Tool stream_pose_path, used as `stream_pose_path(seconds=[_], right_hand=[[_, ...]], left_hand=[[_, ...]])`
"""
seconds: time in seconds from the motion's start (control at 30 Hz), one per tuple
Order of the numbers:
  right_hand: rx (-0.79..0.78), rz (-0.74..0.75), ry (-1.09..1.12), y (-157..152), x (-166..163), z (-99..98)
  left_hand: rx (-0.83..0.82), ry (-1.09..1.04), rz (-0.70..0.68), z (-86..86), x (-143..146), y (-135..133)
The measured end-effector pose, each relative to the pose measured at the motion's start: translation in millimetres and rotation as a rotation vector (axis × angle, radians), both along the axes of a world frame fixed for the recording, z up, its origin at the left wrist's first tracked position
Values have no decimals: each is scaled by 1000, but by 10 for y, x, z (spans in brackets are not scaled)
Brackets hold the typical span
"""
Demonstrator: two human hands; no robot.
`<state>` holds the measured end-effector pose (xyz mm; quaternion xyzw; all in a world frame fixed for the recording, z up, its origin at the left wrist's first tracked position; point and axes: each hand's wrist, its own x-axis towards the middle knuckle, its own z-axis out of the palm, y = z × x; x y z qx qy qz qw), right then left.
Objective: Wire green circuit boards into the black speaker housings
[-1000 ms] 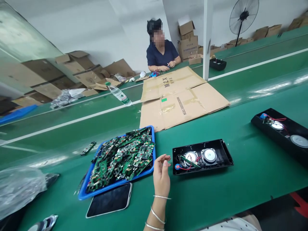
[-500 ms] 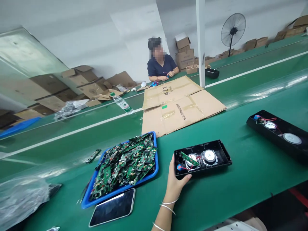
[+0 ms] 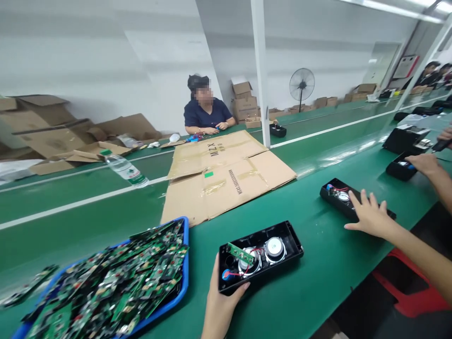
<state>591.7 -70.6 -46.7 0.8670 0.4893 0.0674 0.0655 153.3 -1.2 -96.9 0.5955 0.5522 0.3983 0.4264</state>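
My left hand (image 3: 224, 299) grips the left end of an open black speaker housing (image 3: 261, 273), thumb along the near wall and fingers behind the end. Inside it sit two round speakers, a green circuit board (image 3: 240, 254) lying slantwise, and a small blue part on red wires. Off to the right, my right hand (image 3: 372, 214) is stretched out with fingers spread, over a second black speaker housing (image 3: 337, 200). It covers part of that housing; whether it touches it I cannot tell. A blue tray (image 3: 185, 263) heaped with green circuit boards (image 3: 123, 273) stands to the left.
Flattened cardboard (image 3: 229, 174) lies beyond the housing, beside a plastic water bottle (image 3: 125, 168). Across the green bench sits a person (image 3: 208, 113). At far right, a co-worker's hands (image 3: 425, 165) work at another black housing (image 3: 400, 167). A red stool (image 3: 416, 292) stands below the bench edge.
The view has swung to the right. My right hand has come into sight over the second housing. My left hand still holds the first housing; the phone is out of view.
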Motion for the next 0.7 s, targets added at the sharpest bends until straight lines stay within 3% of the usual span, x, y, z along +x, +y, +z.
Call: stream_pose_path(seconds=[0.07,0.13,0.37,0.7], right_hand=[[-69,-62,-3,23,65,-97],[-37,-85,11,58,180,-151],[-94,-181,206,166,576,-65],[24,-206,63,278,527,-203]], left_hand=[[-6,-10,24,5,11,12],[-21,-32,49,-13,21,27],[-26,9,100,-99,9,71],[-39,16,87,8,32,42]])
